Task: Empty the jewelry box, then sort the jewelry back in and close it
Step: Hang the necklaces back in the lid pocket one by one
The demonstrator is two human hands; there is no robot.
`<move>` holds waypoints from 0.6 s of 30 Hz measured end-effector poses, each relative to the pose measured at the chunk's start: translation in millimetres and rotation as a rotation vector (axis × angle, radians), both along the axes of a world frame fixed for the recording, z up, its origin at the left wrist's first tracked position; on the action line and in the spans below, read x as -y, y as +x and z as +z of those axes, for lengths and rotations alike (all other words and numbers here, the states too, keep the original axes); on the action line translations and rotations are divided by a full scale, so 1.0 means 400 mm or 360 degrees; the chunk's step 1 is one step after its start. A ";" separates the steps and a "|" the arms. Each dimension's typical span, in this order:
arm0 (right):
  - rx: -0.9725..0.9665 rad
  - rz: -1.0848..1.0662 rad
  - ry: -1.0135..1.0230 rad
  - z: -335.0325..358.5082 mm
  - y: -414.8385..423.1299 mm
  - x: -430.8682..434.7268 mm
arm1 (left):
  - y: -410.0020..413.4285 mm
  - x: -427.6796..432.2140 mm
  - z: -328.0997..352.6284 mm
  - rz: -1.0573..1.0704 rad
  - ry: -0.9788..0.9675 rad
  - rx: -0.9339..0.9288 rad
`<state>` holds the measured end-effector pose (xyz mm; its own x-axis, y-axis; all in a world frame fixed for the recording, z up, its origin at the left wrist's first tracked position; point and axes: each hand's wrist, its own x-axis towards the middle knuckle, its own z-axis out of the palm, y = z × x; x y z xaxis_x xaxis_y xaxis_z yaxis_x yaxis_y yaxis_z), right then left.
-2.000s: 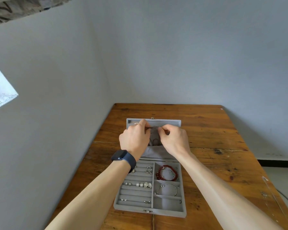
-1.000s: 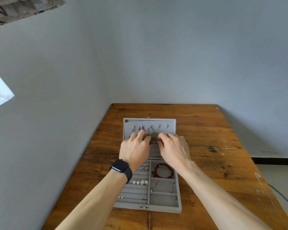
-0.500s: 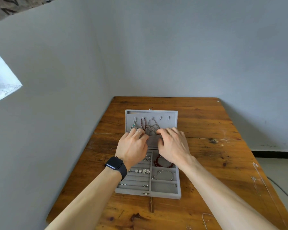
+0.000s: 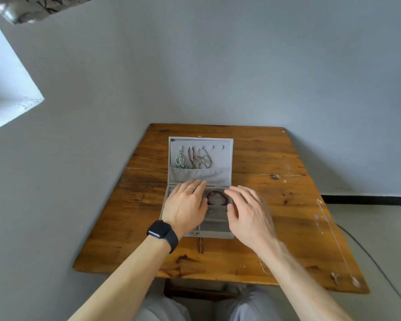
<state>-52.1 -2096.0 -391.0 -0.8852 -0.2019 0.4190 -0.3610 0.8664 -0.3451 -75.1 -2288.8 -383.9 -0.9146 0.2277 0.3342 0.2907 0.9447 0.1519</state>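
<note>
A wooden table (image 4: 264, 158) stands in a corner of grey walls, and near its middle sits the grey jewelry box (image 4: 200, 141), its lid upright and hung with necklaces (image 4: 202, 158) whose ends tuck into the lid's pocket. Both hands lie over the lower tray with fingers straight and holding nothing: the left hand (image 4: 185, 205) over the tray's left half, the right hand (image 4: 248, 212), blurred, over its right edge; whether either touches the box I cannot tell. Between them shows a dark red bead bracelet (image 4: 217, 197) in a back compartment; a black watch (image 4: 162, 231) is on the left wrist, and a thin chain (image 4: 333, 239) lies along the table's right edge.

Wooden table (image 4: 264, 154) standing in a corner of grey walls (image 4: 241, 66). Upper left: white window ledge (image 4: 12, 110) and patterned fabric (image 4: 37, 6). Right: black skirting (image 4: 368, 200) and a dark cable (image 4: 366, 252) on the floor (image 4: 380, 228).
</note>
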 end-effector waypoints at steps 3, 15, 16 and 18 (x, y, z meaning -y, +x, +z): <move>0.0038 -0.0126 -0.0076 -0.017 0.144 -0.076 | 0.066 -0.065 -0.010 -0.0057 0.0080 0.0010; 0.0107 -0.0752 -0.0297 -0.162 0.502 -0.364 | 0.286 -0.383 -0.108 -0.0474 0.0005 0.0460; 0.0103 -0.0798 -0.0301 -0.170 0.509 -0.383 | 0.287 -0.407 -0.111 -0.0493 -0.0030 0.0495; 0.0096 -0.0871 -0.0318 -0.179 0.511 -0.414 | 0.281 -0.449 -0.113 -0.0523 -0.0109 0.0561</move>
<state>152.4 -1930.2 -462.5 -0.8619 0.3694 0.3475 0.1463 0.8372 -0.5270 37.4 -2109.1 -428.9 -0.8455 0.5339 -0.0089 0.5172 0.8229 0.2354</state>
